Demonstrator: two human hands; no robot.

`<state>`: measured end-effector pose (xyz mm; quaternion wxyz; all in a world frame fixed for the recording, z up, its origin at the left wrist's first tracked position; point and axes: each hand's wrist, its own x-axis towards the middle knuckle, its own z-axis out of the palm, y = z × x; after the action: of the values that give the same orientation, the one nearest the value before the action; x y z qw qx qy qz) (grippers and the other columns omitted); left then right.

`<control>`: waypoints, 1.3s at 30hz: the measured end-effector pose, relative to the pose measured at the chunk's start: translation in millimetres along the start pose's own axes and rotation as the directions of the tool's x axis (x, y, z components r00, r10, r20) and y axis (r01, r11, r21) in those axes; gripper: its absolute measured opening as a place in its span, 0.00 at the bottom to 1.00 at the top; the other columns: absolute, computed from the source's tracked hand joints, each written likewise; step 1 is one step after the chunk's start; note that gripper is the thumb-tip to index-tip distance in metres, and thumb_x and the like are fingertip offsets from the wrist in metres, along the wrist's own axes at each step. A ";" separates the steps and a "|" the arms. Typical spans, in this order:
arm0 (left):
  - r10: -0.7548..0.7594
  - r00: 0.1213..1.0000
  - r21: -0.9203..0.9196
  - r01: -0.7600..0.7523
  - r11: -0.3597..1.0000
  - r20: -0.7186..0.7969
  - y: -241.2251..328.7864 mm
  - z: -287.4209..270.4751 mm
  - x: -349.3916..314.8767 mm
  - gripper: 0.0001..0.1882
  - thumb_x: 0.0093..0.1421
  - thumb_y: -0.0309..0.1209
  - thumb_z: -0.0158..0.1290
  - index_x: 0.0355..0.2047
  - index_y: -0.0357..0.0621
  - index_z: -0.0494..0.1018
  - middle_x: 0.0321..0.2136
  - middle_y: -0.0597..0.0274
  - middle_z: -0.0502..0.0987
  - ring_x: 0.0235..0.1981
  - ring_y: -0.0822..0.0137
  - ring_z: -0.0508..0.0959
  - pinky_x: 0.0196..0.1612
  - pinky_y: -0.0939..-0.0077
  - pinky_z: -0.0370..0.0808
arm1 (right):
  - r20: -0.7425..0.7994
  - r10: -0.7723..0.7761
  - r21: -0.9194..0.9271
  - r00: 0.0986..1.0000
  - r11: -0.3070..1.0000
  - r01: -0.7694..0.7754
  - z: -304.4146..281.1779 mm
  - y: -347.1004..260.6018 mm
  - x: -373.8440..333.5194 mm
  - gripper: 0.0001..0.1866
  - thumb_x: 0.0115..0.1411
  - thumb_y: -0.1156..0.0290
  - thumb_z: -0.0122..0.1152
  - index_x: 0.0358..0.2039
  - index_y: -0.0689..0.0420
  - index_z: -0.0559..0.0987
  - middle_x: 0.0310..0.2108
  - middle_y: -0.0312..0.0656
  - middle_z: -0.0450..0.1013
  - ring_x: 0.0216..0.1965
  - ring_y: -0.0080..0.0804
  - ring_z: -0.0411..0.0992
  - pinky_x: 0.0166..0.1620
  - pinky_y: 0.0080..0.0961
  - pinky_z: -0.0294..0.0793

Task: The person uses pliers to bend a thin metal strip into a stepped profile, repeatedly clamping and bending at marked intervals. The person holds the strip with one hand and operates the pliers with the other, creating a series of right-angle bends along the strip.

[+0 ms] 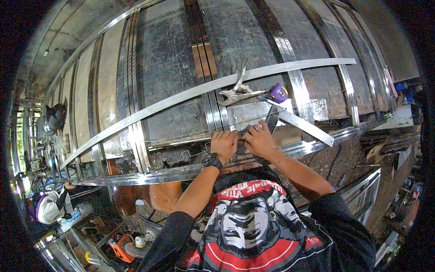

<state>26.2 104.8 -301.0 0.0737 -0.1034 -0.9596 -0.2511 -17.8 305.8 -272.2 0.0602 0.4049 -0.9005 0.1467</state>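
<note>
A large stainless steel frame (136, 122) of parallel bars serves as the carrier. Across it are laid a long flat steel strip (181, 95), locking pliers (238, 93), a purple tape measure (279, 93) and a steel ruler (303, 123).

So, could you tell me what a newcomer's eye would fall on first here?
Probably the big shiny metal frame filling the upper picture, with a long metal bar slanting across it. At the centre, the left hand and right hand press together on a small dark piece on the frame. Just above them rest locking pliers and a purple tape measure.
</note>
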 end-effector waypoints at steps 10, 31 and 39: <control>0.075 0.996 -0.080 -0.071 0.994 0.050 -7.0 -4.6 0.1 0.14 0.58 0.31 0.55 0.44 0.48 0.82 0.39 0.59 0.76 0.46 0.54 0.74 0.49 0.56 0.69 | 0.165 -0.201 0.052 0.966 0.979 0.195 13.0 7.2 6.0 0.04 0.53 0.68 0.63 0.30 0.50 0.80 0.33 0.33 0.75 0.44 0.35 0.75 0.62 0.54 0.63; -0.060 0.971 -0.344 0.140 0.928 0.233 -18.0 -42.2 8.1 0.26 0.56 0.31 0.59 0.58 0.47 0.74 0.52 0.50 0.75 0.57 0.47 0.73 0.63 0.51 0.66 | -0.127 0.404 0.097 0.906 0.914 -0.394 -41.2 10.8 -50.5 0.20 0.62 0.68 0.64 0.55 0.52 0.77 0.53 0.47 0.72 0.55 0.47 0.70 0.60 0.46 0.65; 0.342 0.867 -0.198 -0.287 0.937 0.362 -17.7 -62.9 20.1 0.33 0.55 0.39 0.61 0.60 0.43 0.70 0.56 0.48 0.74 0.58 0.46 0.72 0.63 0.51 0.66 | -0.011 0.433 0.311 0.901 0.858 -0.409 -24.7 -34.3 -59.8 0.22 0.62 0.72 0.62 0.57 0.55 0.75 0.56 0.50 0.71 0.53 0.54 0.73 0.52 0.45 0.75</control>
<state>8.2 61.7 -251.1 -0.0866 -0.3113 -0.9053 -0.2756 47.3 334.5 -255.0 0.0004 0.1964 -0.9308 0.3082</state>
